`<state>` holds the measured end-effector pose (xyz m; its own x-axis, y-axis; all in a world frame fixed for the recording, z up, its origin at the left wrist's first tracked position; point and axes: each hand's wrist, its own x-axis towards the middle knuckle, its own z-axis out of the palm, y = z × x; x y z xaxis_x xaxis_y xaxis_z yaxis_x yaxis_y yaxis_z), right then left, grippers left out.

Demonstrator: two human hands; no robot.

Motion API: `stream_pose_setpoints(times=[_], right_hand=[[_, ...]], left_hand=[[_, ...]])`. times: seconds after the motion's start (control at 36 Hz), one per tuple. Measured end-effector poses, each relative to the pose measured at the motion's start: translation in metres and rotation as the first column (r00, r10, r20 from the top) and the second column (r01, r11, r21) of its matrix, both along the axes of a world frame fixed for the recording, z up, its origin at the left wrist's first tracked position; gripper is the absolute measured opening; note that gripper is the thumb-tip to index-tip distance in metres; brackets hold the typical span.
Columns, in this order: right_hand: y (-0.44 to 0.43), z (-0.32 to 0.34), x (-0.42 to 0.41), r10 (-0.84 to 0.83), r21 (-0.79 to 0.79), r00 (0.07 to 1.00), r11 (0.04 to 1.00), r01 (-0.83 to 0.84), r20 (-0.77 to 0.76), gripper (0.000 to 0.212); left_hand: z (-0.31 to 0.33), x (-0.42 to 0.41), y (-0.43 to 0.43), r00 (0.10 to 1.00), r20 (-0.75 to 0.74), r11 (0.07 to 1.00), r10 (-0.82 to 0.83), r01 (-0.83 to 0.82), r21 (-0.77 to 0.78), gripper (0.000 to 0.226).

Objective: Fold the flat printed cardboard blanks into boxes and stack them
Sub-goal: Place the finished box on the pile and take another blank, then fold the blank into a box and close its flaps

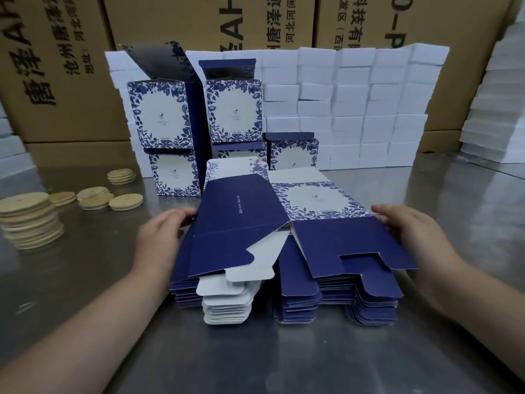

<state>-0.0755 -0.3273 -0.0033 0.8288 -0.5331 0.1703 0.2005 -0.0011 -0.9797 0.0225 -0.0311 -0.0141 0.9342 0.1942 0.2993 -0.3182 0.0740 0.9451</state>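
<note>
A half-opened blue and white floral cardboard blank is raised over a stack of flat blanks on the steel table. My left hand grips its left edge. On the right edge, my right hand holds it with curled fingers. The blank's navy side faces left and its floral panel faces up on the right. Several folded boxes stand stacked behind, some with open top flaps.
Round wooden lids lie in piles at the left on the metal table. A wall of white foam blocks stands behind the boxes. Large brown cartons fill the background, and more white stacks rise at the right.
</note>
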Motion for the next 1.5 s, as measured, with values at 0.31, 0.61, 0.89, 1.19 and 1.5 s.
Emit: stream_pose_setpoints(times=[0.31, 0.61, 0.89, 1.19, 1.5], right_hand=[[0.007, 0.004, -0.009, 0.134, -0.032, 0.988, 0.991, -0.132, 0.074, 0.045], [0.016, 0.012, -0.019, 0.333, -0.093, 0.914, 0.943, -0.32, 0.231, 0.044], [0.021, 0.01, -0.022, 0.398, -0.129, 0.886, 0.917, -0.378, 0.236, 0.036], [0.023, 0.008, -0.023, 0.424, -0.29, 0.875, 0.889, -0.354, 0.232, 0.034], [0.023, 0.009, -0.026, 0.439, -0.318, 0.854, 0.881, -0.35, 0.279, 0.043]], left_hand=[[0.0, -0.005, 0.0, 0.993, 0.023, 0.993, -0.118, 0.118, 0.016, 0.033], [0.01, -0.013, 0.003, 0.989, 0.067, 0.973, -0.133, 0.118, 0.196, 0.023], [0.014, -0.012, 0.003, 0.997, 0.048, 0.959, 0.053, -0.064, 0.277, 0.016], [0.018, -0.012, 0.0, 0.996, -0.085, 0.99, -0.003, 0.015, 0.14, 0.024], [0.028, -0.023, -0.002, 0.989, 0.012, 0.987, -0.145, 0.144, 0.07, 0.031]])
